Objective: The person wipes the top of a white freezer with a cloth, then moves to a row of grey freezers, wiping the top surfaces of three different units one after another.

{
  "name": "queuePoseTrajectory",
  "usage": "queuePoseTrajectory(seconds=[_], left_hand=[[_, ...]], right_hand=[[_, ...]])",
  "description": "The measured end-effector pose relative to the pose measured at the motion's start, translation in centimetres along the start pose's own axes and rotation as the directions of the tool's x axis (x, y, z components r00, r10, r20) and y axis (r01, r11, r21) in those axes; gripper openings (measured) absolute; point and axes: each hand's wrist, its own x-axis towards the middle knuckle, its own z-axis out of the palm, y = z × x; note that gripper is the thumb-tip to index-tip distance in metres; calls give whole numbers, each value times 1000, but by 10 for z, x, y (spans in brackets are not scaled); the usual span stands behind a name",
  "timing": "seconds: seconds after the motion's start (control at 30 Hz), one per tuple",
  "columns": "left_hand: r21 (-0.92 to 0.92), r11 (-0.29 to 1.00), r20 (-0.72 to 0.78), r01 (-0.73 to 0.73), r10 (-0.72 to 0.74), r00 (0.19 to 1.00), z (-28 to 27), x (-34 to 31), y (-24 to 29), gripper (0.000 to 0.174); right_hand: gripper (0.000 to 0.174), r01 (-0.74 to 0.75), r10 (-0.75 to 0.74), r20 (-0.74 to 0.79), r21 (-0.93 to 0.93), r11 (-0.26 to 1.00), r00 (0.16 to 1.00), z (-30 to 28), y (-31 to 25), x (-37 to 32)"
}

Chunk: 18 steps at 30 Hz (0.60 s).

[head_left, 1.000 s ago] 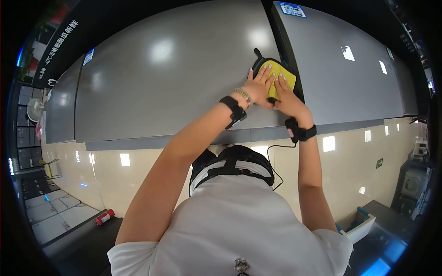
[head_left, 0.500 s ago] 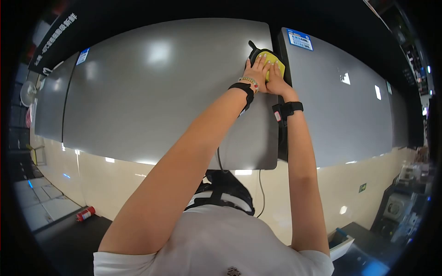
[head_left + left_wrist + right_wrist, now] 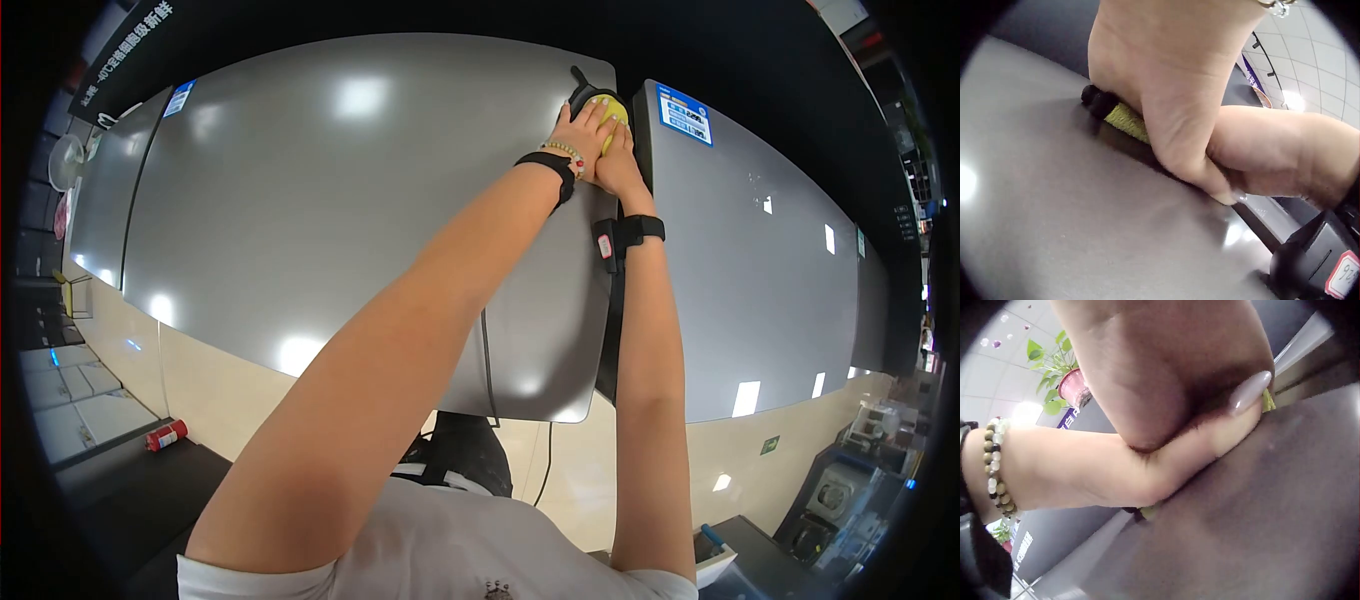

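Note:
A yellow cloth pad [image 3: 613,108] with black edging and a black tab [image 3: 578,78] lies on the large grey panel [image 3: 330,200], close to its far right corner. My left hand [image 3: 583,132] presses on the pad with fingers extended and covers much of it. Right beside it, my right hand [image 3: 618,165] also presses with extended fingers, the two hands overlapping. In the left wrist view, the pad's fuzzy yellow side [image 3: 1127,123] shows under the left palm. The right wrist view shows just a sliver of yellow cloth [image 3: 1268,400]; hands hide the rest.
A dark gap separates this panel from a second grey panel [image 3: 760,260] on the right, which bears a blue-and-white label [image 3: 685,115]. A black cable [image 3: 487,360] hangs over the near edge. A red cylinder [image 3: 166,435] lies at the lower left.
Both hands and the yellow pad have moved farther away along the panel's right edge, up toward its far corner. My arms now reach out more, and the head view has shifted.

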Motion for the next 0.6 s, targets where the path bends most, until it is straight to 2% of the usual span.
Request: queuePoseTrajectory(seconds=[0.07, 0.17, 0.23, 0.3, 0.37, 0.47, 0.6], left_hand=[[-6, 1000, -27, -12, 12, 1000, 1, 3, -2, 91], [-19, 999, -18, -33, 32, 999, -4, 4, -6, 87], [4, 999, -40, -44, 44, 998, 0, -2, -3, 82], [46, 998, -63, -42, 45, 997, 3, -8, -2, 79], [63, 997, -67, -37, 42, 997, 7, -21, 4, 77], [60, 997, -41, -39, 41, 998, 5, -53, 18, 79], [-7, 999, 1, -47, 47, 999, -4, -103, 43, 81]], right_hand=[[72, -7, 6, -23, -14, 1000, 1000, -1, -2, 0], [69, -20, 11, -49, -192, 981, 999, 12, 6, 11], [66, -160, 156, -50, -96, 982, 987, -1, -15, -10], [65, -170, 164, -105, -45, 984, 981, 2, -20, -22], [66, -86, 70, -151, -107, 991, 986, 20, -2, -26], [70, -158, 147, -102, -109, 981, 984, 6, -26, -72], [73, -146, 133, -75, -211, 967, 988, 9, -24, -118]])
